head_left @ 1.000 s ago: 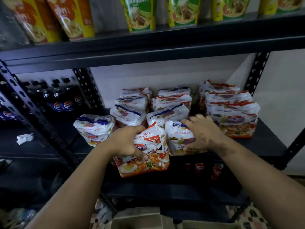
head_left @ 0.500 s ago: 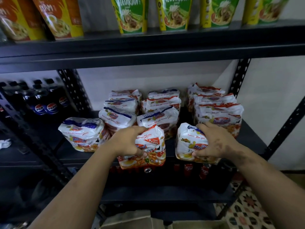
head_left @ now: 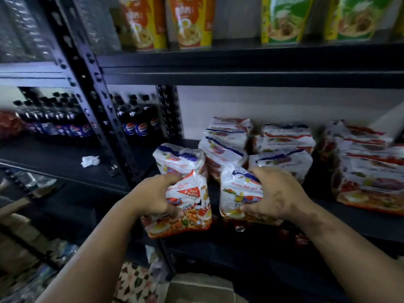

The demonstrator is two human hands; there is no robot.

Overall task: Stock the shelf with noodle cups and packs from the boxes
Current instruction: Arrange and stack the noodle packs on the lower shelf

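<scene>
My left hand (head_left: pixel 153 195) grips a red and orange noodle multipack (head_left: pixel 185 211) at the front edge of the dark middle shelf (head_left: pixel 360 224). Beside it, my right hand (head_left: pixel 273 193) grips a white and blue noodle multipack (head_left: pixel 231 193) from the top and side. Behind them stand rows of white noodle packs (head_left: pixel 284 141), with one more pack (head_left: pixel 177 158) at the left and a stack of red-topped packs (head_left: pixel 367 167) at the right.
Noodle cups (head_left: pixel 188 20) in yellow and green line the upper shelf. Cola bottles (head_left: pixel 135 125) fill the neighbouring shelf bay left of a black upright post (head_left: pixel 91 84). A crumpled white scrap (head_left: pixel 89 161) lies there. Red cans (head_left: pixel 301 239) sit below. A cardboard box (head_left: pixel 201 289) stands on the floor.
The view has swung left, so the shelf contents sit further right in the frame. Both hands still hold their packs, now drawn close together at the shelf's front edge.
</scene>
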